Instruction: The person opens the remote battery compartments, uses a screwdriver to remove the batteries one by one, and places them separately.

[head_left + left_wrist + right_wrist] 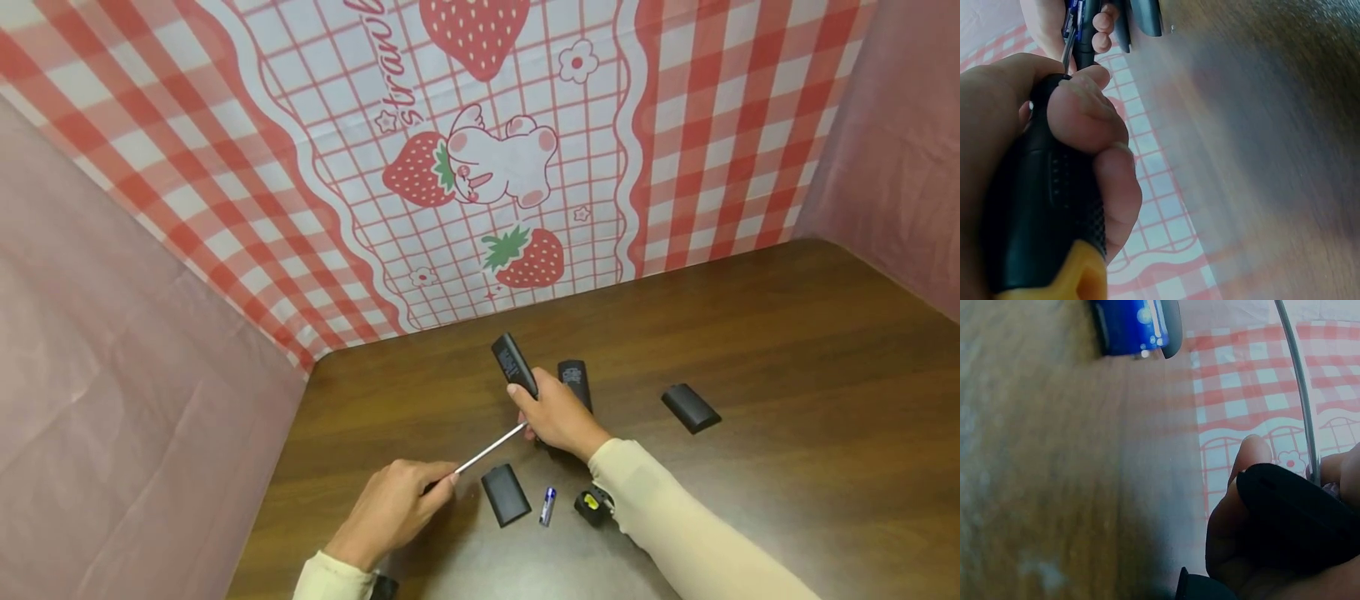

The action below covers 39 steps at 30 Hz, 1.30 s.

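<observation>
My left hand [401, 504] grips a screwdriver by its black and yellow handle [1041, 212]; in the head view that handle is mostly hidden by the hand. The thin metal shaft [489, 448] runs up and right to my right hand [558, 412]. This hand holds a black remote control [513, 363], its labelled back upward and thumb along its side. In the left wrist view, the shaft overlaps a blue battery [1071, 19] at the held remote. Dark in the right wrist view, the remote's end [1291, 500] lies within the curled fingers, close by the shaft.
A second black remote [573, 379] lies behind my right hand. Flat black covers rest on the table, one near the middle [506, 495], another to the right [690, 407]. Between the sleeves lies a loose blue battery [547, 507]. A strawberry-print cloth [480, 283] borders the table's far edge.
</observation>
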Motion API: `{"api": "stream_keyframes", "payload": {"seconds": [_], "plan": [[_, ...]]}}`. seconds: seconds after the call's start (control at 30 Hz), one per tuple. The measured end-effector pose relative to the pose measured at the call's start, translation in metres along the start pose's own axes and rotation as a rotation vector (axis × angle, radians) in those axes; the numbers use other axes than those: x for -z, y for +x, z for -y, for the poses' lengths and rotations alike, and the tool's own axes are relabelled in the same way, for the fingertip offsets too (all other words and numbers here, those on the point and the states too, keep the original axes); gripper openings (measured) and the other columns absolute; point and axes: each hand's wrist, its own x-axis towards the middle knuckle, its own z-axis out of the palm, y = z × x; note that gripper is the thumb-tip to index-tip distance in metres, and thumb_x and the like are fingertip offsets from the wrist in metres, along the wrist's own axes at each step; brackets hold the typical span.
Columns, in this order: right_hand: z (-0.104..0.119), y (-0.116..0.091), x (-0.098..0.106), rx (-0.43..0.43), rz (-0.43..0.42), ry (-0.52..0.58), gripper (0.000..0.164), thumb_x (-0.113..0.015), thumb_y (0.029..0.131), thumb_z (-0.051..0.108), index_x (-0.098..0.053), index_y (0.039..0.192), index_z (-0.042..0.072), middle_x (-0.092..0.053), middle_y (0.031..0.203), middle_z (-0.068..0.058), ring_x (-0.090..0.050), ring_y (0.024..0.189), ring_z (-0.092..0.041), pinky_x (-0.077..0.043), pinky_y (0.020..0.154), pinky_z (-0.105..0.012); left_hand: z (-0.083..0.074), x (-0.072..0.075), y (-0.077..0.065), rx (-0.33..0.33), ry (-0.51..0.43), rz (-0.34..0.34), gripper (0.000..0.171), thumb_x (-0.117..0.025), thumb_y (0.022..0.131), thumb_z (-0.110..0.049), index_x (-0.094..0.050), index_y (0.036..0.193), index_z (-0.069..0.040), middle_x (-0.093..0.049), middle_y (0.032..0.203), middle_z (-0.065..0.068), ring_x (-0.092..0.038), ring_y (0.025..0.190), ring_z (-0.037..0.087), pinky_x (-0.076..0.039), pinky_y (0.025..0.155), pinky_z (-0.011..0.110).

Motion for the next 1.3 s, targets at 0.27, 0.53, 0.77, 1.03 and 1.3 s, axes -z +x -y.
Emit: {"api": "stream_keyframes", "payload": {"seconds": [0.27,0.53,0.77,1.03,1.3], "plan": [[-0.0004,-0.0002,-0.0001,-0.002,-0.010,-0.033,0.026,-0.056,0.103,0.027,-0.052,0.104,0.002,-0.061,0.068,-0.008,-0.062,0.051,-0.018,-0.051,0.050,-0.033,-0.0003,0.0025,-0.0013,0.034,-0.028,0.030,0.016,-0.066,0.096,-0.027,-0.080,0.105,-0.027,-0.072,0.094,-0.016,-0.056,0.067,-0.002,-0.049,0.058,0.029],[0.0006,-0.0003,-0.0022,-0.007,-0.023,-0.042,0.024,-0.055,0.104,0.025,-0.050,0.106,0.002,-0.061,0.069,-0.009,-0.063,0.051,-0.020,-0.052,0.051,-0.033,-0.0003,0.0030,-0.0018,0.064,-0.061,0.076,0.015,-0.065,0.096,-0.026,-0.079,0.103,-0.027,-0.069,0.092,-0.019,-0.052,0.064,-0.001,-0.046,0.058,0.025],[0.0012,-0.0019,-0.0027,-0.002,-0.023,-0.072,0.023,-0.053,0.105,0.025,-0.049,0.106,0.003,-0.061,0.070,-0.010,-0.062,0.052,-0.020,-0.052,0.052,-0.032,0.0007,0.0022,-0.0032,0.073,-0.070,0.085,0.012,-0.066,0.096,-0.026,-0.078,0.096,-0.029,-0.064,0.083,-0.021,-0.049,0.060,-0.001,-0.043,0.055,0.025],[-0.0010,-0.0028,-0.0019,0.000,-0.014,-0.092,0.024,-0.053,0.105,0.025,-0.049,0.108,0.002,-0.060,0.071,-0.008,-0.062,0.053,-0.020,-0.051,0.051,-0.033,0.0019,0.0029,-0.0035,0.085,-0.088,0.103,0.013,-0.065,0.097,-0.027,-0.078,0.098,-0.028,-0.061,0.077,-0.020,-0.045,0.056,0.000,-0.039,0.050,0.023],[-0.0003,-0.0025,-0.0012,0.010,-0.021,-0.102,0.024,-0.052,0.106,0.026,-0.049,0.108,0.002,-0.060,0.072,-0.007,-0.062,0.053,-0.019,-0.049,0.051,-0.033,0.0035,0.0025,-0.0041,0.088,-0.061,0.081,0.014,-0.066,0.095,-0.027,-0.079,0.101,-0.027,-0.064,0.082,-0.020,-0.047,0.058,0.000,-0.041,0.053,0.024]]}}
